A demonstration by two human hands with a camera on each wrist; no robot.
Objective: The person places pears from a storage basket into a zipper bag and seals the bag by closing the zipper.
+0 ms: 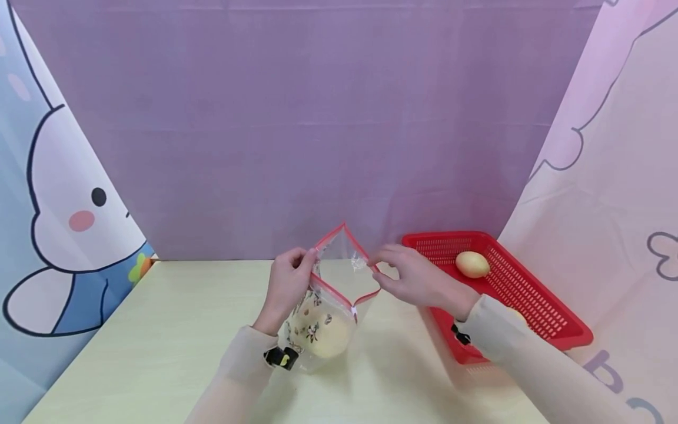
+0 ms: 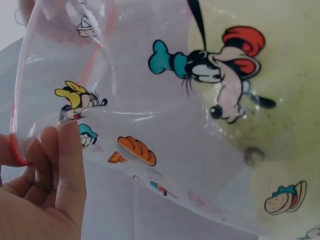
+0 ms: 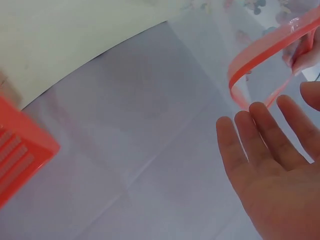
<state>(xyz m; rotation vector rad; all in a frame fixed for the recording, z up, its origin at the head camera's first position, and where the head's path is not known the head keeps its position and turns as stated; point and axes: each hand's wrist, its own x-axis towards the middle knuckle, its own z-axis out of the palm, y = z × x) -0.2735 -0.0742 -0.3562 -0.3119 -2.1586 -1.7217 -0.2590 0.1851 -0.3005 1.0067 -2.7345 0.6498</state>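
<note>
A clear zip bag with a red zip edge and cartoon prints stands on the table, its mouth spread wide. Pale yellow fruit shows through its lower part. My left hand pinches the bag's left edge between thumb and fingers; the left wrist view shows this left hand at the red rim. At the opposite side, my right hand reaches the rim with its fingertips. Seen from the right wrist, the right hand has fairly straight, spread fingers close by the red zip strip.
A red slotted basket stands at the right of the pale table. In it lies an oval yellow fruit, and another yellow fruit is partly hidden by my right sleeve. A purple cloth hangs behind, with printed cloths at both sides.
</note>
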